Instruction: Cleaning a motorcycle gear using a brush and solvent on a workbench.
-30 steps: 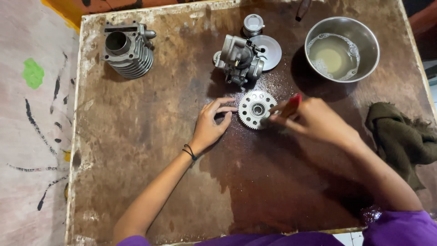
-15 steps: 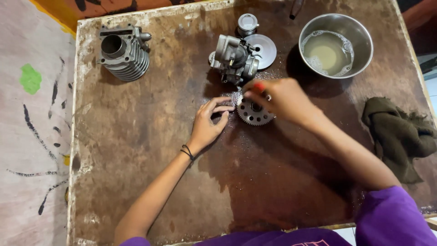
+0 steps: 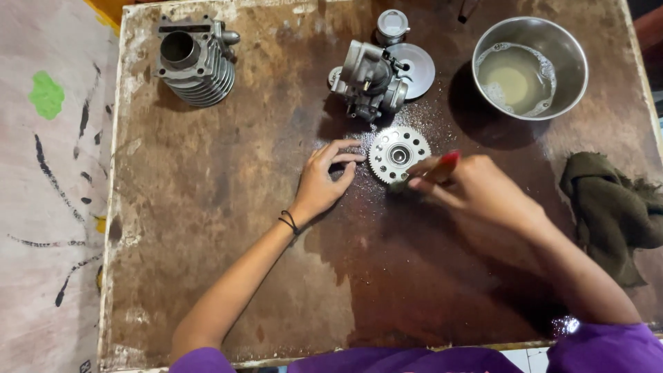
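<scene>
You're mid-scrub: L hand (image 3: 323,181), fingers loose, steadies the toothed gear (image 3: 399,153) at tabletop (image 3: 228,228) centre, R hand (image 3: 476,188) grip closed on red-handled brush (image 3: 442,163); next, work round teeth w/ gear pinned.

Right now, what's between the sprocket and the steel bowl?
Head view: only bare wet tabletop between the toothed sprocket and the steel bowl.

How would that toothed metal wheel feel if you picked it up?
The toothed wheel looks like solid metal, so probably stiff and heavy for its size. It lies flat on the wet table, so likely slippery. Its teeth may feel sharp.
</scene>
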